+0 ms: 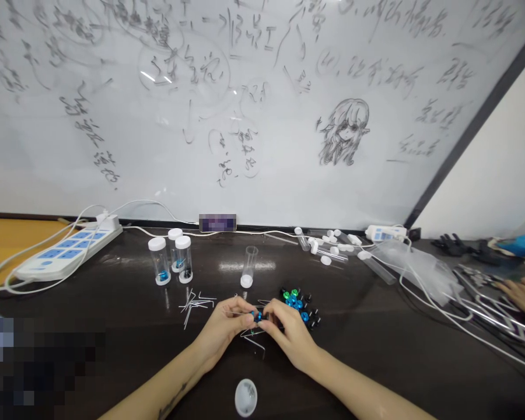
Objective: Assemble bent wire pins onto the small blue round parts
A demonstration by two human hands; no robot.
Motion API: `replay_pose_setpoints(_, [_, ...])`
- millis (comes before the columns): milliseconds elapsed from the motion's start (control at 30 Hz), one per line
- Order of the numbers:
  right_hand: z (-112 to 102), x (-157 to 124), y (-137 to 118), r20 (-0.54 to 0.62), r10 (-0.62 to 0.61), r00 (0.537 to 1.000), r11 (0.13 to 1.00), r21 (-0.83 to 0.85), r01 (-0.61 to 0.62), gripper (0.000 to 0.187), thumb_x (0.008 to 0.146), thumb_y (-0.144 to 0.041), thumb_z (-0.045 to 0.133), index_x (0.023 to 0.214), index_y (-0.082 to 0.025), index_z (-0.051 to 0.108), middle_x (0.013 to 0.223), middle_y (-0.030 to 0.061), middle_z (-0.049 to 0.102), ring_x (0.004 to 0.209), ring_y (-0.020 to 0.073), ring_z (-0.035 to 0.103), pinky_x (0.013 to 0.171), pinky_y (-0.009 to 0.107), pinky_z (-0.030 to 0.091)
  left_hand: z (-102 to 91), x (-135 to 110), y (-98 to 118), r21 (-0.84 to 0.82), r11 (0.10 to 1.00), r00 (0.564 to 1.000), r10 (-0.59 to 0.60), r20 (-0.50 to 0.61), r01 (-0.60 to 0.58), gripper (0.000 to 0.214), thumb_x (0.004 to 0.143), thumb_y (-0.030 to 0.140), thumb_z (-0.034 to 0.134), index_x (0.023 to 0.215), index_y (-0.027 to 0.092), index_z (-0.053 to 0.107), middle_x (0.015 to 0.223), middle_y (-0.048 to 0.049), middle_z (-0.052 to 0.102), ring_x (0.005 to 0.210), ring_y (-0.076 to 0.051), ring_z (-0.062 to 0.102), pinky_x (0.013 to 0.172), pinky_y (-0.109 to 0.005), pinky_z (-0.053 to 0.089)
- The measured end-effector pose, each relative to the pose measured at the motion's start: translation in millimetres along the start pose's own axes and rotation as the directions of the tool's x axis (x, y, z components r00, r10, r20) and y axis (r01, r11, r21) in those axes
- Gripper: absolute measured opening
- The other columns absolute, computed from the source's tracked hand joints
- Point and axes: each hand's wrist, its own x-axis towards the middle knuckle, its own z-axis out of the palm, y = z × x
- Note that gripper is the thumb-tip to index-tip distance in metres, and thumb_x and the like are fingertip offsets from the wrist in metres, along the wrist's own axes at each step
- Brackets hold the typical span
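Observation:
My left hand (224,325) and my right hand (289,332) meet over the dark table, fingers pinched together. Between the fingertips sits a small blue and black part (256,315), which both hands grip. A thin bent wire (252,341) lies just below the hands. A heap of blue, green and black small parts (300,303) lies right of my right hand. Loose bent metal pins (195,303) lie left of my left hand. An uncapped clear vial (249,266) stands upside down behind the hands, and a white cap (245,398) lies near the front edge.
Three capped vials (172,259) with blue parts stand at the back left, beside a white power strip (67,248). Empty tubes and caps (332,248) lie at the back right with a plastic bag (413,262) and white cables. Another person's hand (522,294) rests at the far right. A whiteboard (245,105) stands behind.

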Motion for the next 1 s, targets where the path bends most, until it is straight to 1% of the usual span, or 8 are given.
replay_pose_setpoints(100, [2, -2, 6, 0.058, -0.01, 0.998, 0.999, 0.042, 0.008, 0.047, 0.099, -0.04, 0.03, 0.063, -0.018, 0.049, 0.057, -0.0017, 0.049, 0.055, 0.0131, 0.05, 0.057, 0.023, 0.035, 1.0, 0, 0, 0.028, 0.999, 1.0, -0.017, 0.013, 0.016, 0.014, 0.064, 0.013, 0.078, 0.074, 0.013, 0.068, 0.075, -0.0035, 0.068, 0.071, -0.014, 0.061, 0.072, -0.027, 0.049])
replay_pose_setpoints(200, [4, -3, 10, 0.06, -0.004, 0.998, 0.998, 0.057, 0.001, 0.054, 0.101, -0.041, 0.02, 0.061, -0.018, 0.049, 0.055, -0.0015, 0.05, 0.052, 0.0126, 0.051, 0.056, 0.023, 0.036, 1.1, 0, 0, 0.031, 1.0, 1.0, -0.007, -0.004, 0.007, 0.013, 0.065, 0.014, 0.077, 0.075, 0.013, 0.068, 0.075, -0.0035, 0.068, 0.072, -0.014, 0.061, 0.073, -0.027, 0.05])
replay_pose_setpoints(300, [3, -2, 9, 0.027, 0.007, 1.0, 0.998, 0.056, -0.008, 0.048, 0.1, -0.042, 0.023, 0.068, -0.018, 0.05, 0.063, -0.0002, 0.052, 0.06, 0.0144, 0.052, 0.061, 0.024, 0.037, -0.7, 1, -1, -0.001, 1.0, 0.999, 0.018, -0.037, -0.018, 0.012, 0.068, 0.015, 0.075, 0.077, 0.013, 0.068, 0.078, -0.0037, 0.069, 0.075, -0.013, 0.062, 0.077, -0.027, 0.049])
replay_pose_setpoints(400, [0, 0, 4, -0.01, 0.019, 1.0, 0.997, 0.071, -0.019, 0.037, 0.099, -0.042, 0.029, 0.084, -0.019, 0.053, 0.075, 0.0012, 0.055, 0.069, 0.0158, 0.053, 0.065, 0.025, 0.038, -2.1, 2, -1, -0.025, 0.999, 0.998, 0.031, -0.058, -0.032, 0.011, 0.069, 0.015, 0.075, 0.078, 0.014, 0.068, 0.078, -0.0034, 0.069, 0.077, -0.014, 0.062, 0.079, -0.028, 0.048])
replay_pose_setpoints(433, [0, 0, 3, -0.014, 0.022, 1.0, 0.997, 0.074, -0.021, 0.034, 0.099, -0.042, 0.03, 0.087, -0.019, 0.053, 0.077, 0.0012, 0.055, 0.07, 0.016, 0.053, 0.065, 0.025, 0.038, -2.1, 2, -1, -0.026, 0.999, 0.998, 0.028, -0.056, -0.029, 0.011, 0.069, 0.015, 0.075, 0.078, 0.014, 0.068, 0.078, -0.0034, 0.069, 0.078, -0.014, 0.061, 0.079, -0.028, 0.048])
replay_pose_setpoints(467, [-1, 0, 2, -0.013, 0.026, 1.0, 0.997, 0.072, -0.025, 0.033, 0.099, -0.041, 0.031, 0.087, -0.019, 0.053, 0.077, 0.0009, 0.055, 0.07, 0.0159, 0.052, 0.065, 0.025, 0.038, -2.0, 2, -1, -0.023, 0.999, 0.998, 0.023, -0.052, -0.024, 0.011, 0.069, 0.014, 0.075, 0.078, 0.014, 0.068, 0.078, -0.0034, 0.069, 0.077, -0.014, 0.061, 0.079, -0.028, 0.048])
replay_pose_setpoints(600, [0, 1, 1, 0.01, 0.049, 0.999, 0.999, 0.023, -0.049, 0.03, 0.098, -0.035, 0.037, 0.076, -0.02, 0.05, 0.07, -0.0016, 0.051, 0.066, 0.0147, 0.05, 0.063, 0.024, 0.036, -0.7, 0, 0, -0.002, 1.0, 1.0, 0.011, -0.03, -0.011, 0.012, 0.068, 0.014, 0.076, 0.077, 0.014, 0.068, 0.077, -0.0037, 0.069, 0.076, -0.013, 0.061, 0.076, -0.026, 0.049])
replay_pose_setpoints(1000, [0, 1, 0, 0.016, 0.032, 0.999, 0.999, 0.004, -0.032, 0.029, 0.099, -0.028, 0.038, 0.073, -0.019, 0.048, 0.069, -0.0021, 0.052, 0.066, 0.0139, 0.051, 0.063, 0.024, 0.036, 0.3, 0, 1, -0.006, 1.0, 1.0, 0.001, -0.027, -0.001, 0.012, 0.068, 0.014, 0.075, 0.077, 0.014, 0.068, 0.076, -0.0033, 0.069, 0.075, -0.013, 0.061, 0.076, -0.026, 0.048])
